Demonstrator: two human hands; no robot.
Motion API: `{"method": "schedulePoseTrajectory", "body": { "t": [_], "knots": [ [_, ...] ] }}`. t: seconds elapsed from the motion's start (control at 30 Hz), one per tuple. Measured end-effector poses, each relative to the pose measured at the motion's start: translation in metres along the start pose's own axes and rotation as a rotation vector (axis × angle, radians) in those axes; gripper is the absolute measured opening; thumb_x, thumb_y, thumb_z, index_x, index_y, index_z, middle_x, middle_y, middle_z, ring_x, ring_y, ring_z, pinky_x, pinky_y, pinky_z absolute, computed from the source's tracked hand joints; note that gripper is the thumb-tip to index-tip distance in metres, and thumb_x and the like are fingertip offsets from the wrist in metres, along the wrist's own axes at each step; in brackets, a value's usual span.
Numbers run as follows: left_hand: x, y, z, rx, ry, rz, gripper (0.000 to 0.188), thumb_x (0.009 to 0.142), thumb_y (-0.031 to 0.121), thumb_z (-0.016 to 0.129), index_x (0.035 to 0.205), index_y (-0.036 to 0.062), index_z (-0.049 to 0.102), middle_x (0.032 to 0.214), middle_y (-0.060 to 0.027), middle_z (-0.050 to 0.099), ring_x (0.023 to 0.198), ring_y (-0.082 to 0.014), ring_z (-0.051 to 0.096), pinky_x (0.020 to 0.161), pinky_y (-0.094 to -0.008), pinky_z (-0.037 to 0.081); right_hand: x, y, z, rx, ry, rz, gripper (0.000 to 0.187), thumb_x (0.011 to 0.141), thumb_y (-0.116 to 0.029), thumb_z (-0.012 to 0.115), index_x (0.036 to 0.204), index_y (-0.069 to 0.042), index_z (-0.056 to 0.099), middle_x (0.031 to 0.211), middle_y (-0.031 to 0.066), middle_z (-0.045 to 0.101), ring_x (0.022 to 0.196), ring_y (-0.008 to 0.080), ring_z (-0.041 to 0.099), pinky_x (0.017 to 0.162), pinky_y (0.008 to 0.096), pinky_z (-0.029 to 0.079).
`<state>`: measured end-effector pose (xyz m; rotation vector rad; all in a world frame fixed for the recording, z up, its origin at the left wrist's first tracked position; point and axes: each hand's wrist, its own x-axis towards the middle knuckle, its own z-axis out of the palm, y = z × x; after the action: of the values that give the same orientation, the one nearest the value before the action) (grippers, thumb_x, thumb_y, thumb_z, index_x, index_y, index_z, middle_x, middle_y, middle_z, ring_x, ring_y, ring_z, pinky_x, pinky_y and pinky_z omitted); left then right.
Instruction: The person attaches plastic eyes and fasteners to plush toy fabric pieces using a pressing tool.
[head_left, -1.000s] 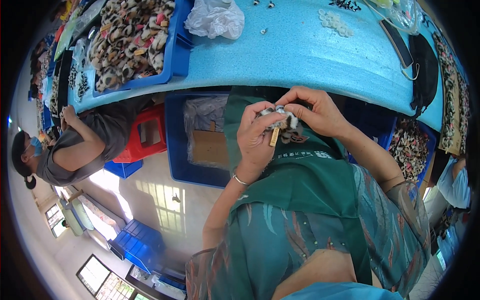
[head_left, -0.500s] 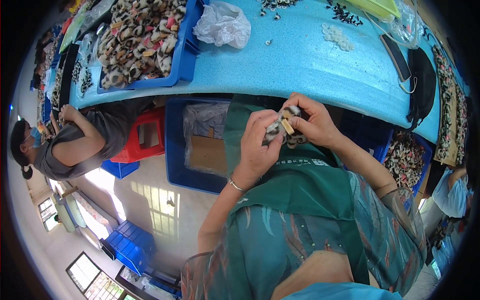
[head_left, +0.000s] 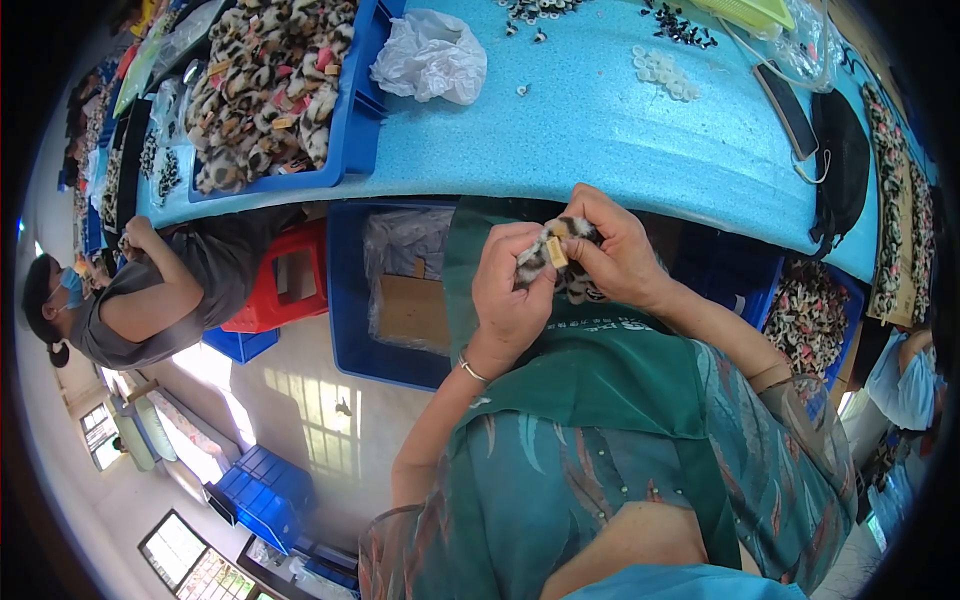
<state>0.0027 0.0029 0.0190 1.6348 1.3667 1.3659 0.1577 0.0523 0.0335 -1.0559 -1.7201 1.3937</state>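
Observation:
Between my two hands is a small spotted plush piece [head_left: 579,285] in white, black and tan, with a yellowish tag [head_left: 557,252] on it. My left hand [head_left: 510,288] pinches its left side, thumb pointing up beside the tag. From the right, my right hand [head_left: 618,250] grips the upper part, its thumb pressed by the tag and its fingers curled behind the fur. Both hands are above my green apron [head_left: 590,375], just in front of the table edge. The underside of the plush piece is hidden.
On the blue-covered table [head_left: 560,140] stand a blue crate [head_left: 350,140] heaped with plush pieces, a crumpled white bag [head_left: 430,60], small black parts [head_left: 680,25], clear discs [head_left: 665,72] and a phone [head_left: 787,110]. Below is a blue bin [head_left: 345,340]. A co-worker [head_left: 150,290] sits at left.
The plush piece has turned slightly in my hands, and the tag has shifted left and stands more upright. My left fingers have curled in closer. The view has shifted a little.

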Motion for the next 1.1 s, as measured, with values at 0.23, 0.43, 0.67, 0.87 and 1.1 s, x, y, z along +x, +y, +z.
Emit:
{"method": "schedulePoseTrajectory", "body": {
  "t": [0.23,0.43,0.67,0.87,1.1],
  "knots": [
    [0.000,-0.005,-0.005,0.001,0.040,0.173,0.031,0.074,-0.007,0.066,0.102,0.0039,0.059,0.104,-0.0138,0.063,0.090,-0.0262,0.062,0.078,-0.0329,0.049,0.011,-0.005,-0.026,0.200,-0.246,-0.032,0.013,0.083,-0.008,0.064,0.094,-0.003,0.062,0.089,0.0044,0.055,0.083,0.0136,0.052,0.075,0.0267,0.042],
    [0.005,-0.010,-0.012,-0.027,0.013,0.356,0.031,0.075,-0.006,0.063,0.103,0.0079,0.059,0.106,-0.0115,0.063,0.094,-0.0296,0.062,0.082,-0.0382,0.047,0.009,0.003,-0.027,0.042,-0.177,-0.084,0.009,0.087,-0.008,0.061,0.094,-0.003,0.062,0.092,0.0040,0.057,0.087,0.0139,0.053,0.077,0.0276,0.042],
    [-0.001,-0.009,-0.018,-0.269,-0.230,-0.140,0.033,0.072,-0.006,0.065,0.102,0.0061,0.057,0.099,-0.0073,0.064,0.094,-0.0192,0.061,0.084,-0.0304,0.045,0.030,0.012,-0.026,-0.174,-0.234,-0.319,0.005,0.084,-0.008,0.057,0.082,-0.004,0.054,0.080,0.0074,0.054,0.078,0.0259,0.053,0.080,0.0357,0.040],
    [-0.009,-0.014,-0.020,-1.130,-0.040,-1.009,0.026,0.090,0.008,0.055,0.113,-0.0046,0.056,0.110,-0.0115,0.062,0.100,-0.0204,0.061,0.090,-0.0348,0.047,0.038,0.038,-0.020,0.140,-0.553,0.059,0.015,0.088,-0.015,0.058,0.092,0.000,0.058,0.087,0.0039,0.060,0.078,0.0119,0.052,0.070,0.0296,0.044],
    [-0.006,-0.018,-0.013,-1.167,0.061,-0.972,0.018,0.095,0.015,0.058,0.106,0.0010,0.058,0.105,-0.0073,0.064,0.096,-0.0147,0.061,0.086,-0.0312,0.049,0.015,0.037,-0.027,0.211,-0.394,0.313,0.016,0.091,-0.020,0.060,0.089,-0.004,0.059,0.073,-0.0037,0.056,0.068,0.0026,0.049,0.054,0.0231,0.042]
  ]
}}
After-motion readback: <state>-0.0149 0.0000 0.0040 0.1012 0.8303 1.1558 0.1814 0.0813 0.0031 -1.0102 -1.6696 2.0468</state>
